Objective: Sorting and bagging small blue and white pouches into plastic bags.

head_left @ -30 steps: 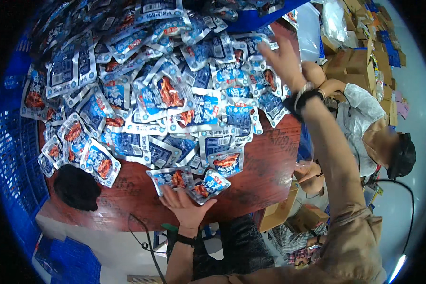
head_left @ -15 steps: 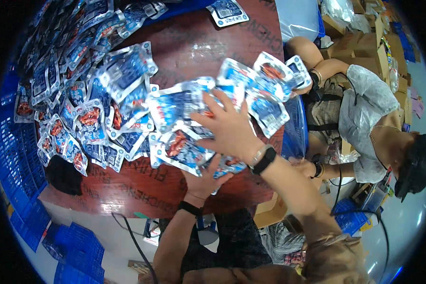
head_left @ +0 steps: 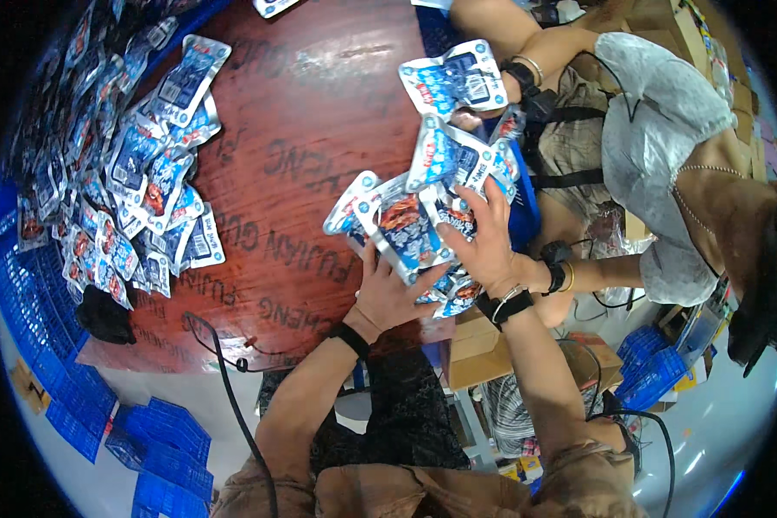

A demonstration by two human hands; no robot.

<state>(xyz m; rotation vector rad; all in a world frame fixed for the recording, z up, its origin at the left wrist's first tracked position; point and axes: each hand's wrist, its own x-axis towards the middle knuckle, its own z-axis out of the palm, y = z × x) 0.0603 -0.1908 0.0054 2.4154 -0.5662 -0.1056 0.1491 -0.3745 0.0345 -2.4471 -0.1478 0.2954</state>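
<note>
The red-brown table (head_left: 259, 155) is the largest thing here, its right edge running under the work. A co-worker (head_left: 652, 104) sits beyond that edge. A heap of pouches (head_left: 151, 186) covers the table's left side, and a blue bin (head_left: 523, 203) shows at the right edge. Beside the bin lies a loose bunch of pouches (head_left: 406, 220), partly at the table's edge, between the two hands. The left hand (head_left: 391, 292) bears on its near side, fingers spread; the right hand (head_left: 489, 246) lies over its right part, fingers also spread. Whether either thumb pinches a pouch I cannot tell. The co-worker's hand (head_left: 531, 274) is just beside the right one.

With flat, spread fingers on slick, overlapping packs, outer ones could slide free and drop past the edge. The hands might also bump in so tight a corner. Smallest, a single pouch (head_left: 351, 203) juts out leftward, probably the likeliest to be left behind.
</note>
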